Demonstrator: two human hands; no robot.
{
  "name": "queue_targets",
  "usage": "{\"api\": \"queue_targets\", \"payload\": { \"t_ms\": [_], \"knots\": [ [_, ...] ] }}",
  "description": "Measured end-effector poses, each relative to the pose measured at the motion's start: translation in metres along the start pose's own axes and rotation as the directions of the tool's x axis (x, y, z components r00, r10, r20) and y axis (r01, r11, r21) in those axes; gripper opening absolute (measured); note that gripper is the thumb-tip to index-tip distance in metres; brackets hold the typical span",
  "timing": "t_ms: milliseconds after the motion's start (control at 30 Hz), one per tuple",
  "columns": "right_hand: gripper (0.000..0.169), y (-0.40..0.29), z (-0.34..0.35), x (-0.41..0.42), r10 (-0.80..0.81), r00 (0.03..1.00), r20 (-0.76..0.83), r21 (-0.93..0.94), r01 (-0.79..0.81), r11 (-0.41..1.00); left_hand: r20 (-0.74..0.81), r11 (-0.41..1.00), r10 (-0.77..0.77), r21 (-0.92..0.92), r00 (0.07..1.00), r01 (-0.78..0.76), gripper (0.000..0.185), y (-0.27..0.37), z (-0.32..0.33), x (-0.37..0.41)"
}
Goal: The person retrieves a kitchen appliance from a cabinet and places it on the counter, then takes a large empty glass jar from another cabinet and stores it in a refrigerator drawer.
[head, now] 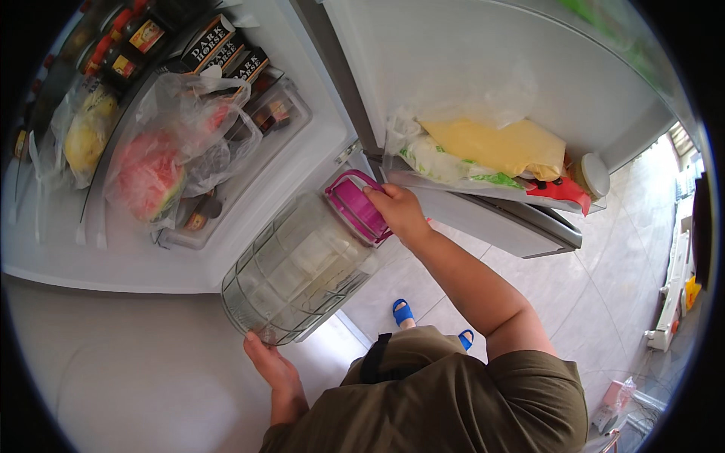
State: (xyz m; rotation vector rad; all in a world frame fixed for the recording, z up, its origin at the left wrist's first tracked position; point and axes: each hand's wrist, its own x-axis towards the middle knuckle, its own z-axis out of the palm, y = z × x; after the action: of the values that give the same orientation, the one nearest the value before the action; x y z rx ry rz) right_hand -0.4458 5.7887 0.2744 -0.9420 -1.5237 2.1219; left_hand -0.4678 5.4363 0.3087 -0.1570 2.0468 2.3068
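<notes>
A large clear glass jar with a ribbed grid pattern lies tilted across the front of the open refrigerator. Its purple plastic lid has a matching carrying handle. My right hand grips that handle at the lid. At the opposite end, my left hand supports the jar's base, its fingers partly hidden beneath the glass. Watermelon pieces in a clear plastic bag rest inside the refrigerator, left of the jar, above a transparent drawer with jars in it.
The open door has a shelf holding a yellow bag, a red packet and a lidded jar. Black boxes, dark bottles and bagged yellow produce fill the shelves. Tiled floor lies below.
</notes>
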Motion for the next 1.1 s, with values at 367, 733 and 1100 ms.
{"api": "queue_targets", "payload": {
  "t_ms": [367, 733, 1100],
  "knots": [
    [0.026, -0.026, 0.005, -0.012, 0.126, 0.985, 0.114, 0.265, -0.152, 0.952, 0.142, 0.965, -0.259, 0.071, 0.955, 0.252, 0.043, -0.179, -0.151, 0.082],
    [0.023, -0.03, 0.007, -0.015, 0.135, 0.99, 0.045, 0.213, -0.142, 0.967, 0.35, 0.298, -0.726, -0.615, 0.592, 0.73, 0.067, -0.092, -0.015, 0.013],
    [0.021, -0.024, -0.003, -0.012, 0.102, 0.986, 0.132, 0.199, -0.127, 0.972, 0.091, 0.519, -0.615, -0.702, 0.783, 0.488, 0.061, -0.095, 0.026, 0.0]
  ]
}}
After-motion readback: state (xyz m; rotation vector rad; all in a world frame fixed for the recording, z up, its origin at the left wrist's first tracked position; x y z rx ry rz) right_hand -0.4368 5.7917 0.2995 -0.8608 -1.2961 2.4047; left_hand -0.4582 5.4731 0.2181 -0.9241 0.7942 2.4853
